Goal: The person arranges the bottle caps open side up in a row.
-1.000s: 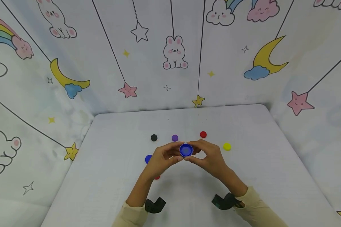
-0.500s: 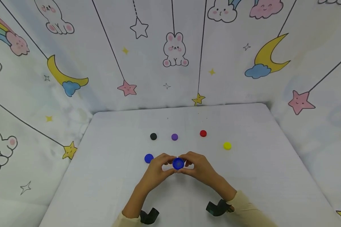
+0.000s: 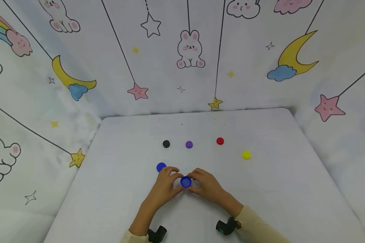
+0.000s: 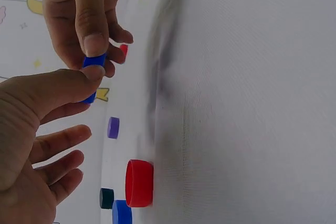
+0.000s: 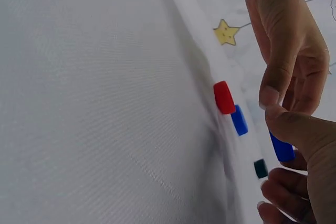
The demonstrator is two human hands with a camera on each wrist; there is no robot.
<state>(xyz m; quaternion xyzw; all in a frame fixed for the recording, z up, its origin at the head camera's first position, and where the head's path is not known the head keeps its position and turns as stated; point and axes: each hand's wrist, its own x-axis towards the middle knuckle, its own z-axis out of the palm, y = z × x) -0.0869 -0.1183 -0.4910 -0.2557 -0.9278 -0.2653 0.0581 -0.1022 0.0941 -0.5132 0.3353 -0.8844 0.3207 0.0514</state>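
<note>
A round blue bottle cap [image 3: 186, 182] is held between both hands above the table, its hollow side facing the head camera. My left hand [image 3: 162, 189] pinches its left side with thumb and index finger, the other fingers spread away. From the opposite side my right hand [image 3: 209, 188] grips it between thumb and fingertips. In the left wrist view, the left thumb covers part of the cap's blue side wall [image 4: 95, 60]. A second blue cap [image 3: 160, 166] lies on the table just beyond the left hand, which partly covers it.
Black [image 3: 166, 144], purple [image 3: 189, 144] and red caps [image 3: 220, 141] lie in a loose row farther back on the white table [image 3: 276, 189]. A yellow cap [image 3: 246, 155] is at the right. Another red cap [image 4: 139, 183] is hidden from the head view. A cartoon-printed cloth [image 3: 158, 67] surrounds the table.
Both hands have moved toward the person and slightly left, carrying the blue bottle cap along. The caps on the table have stayed where they were.
</note>
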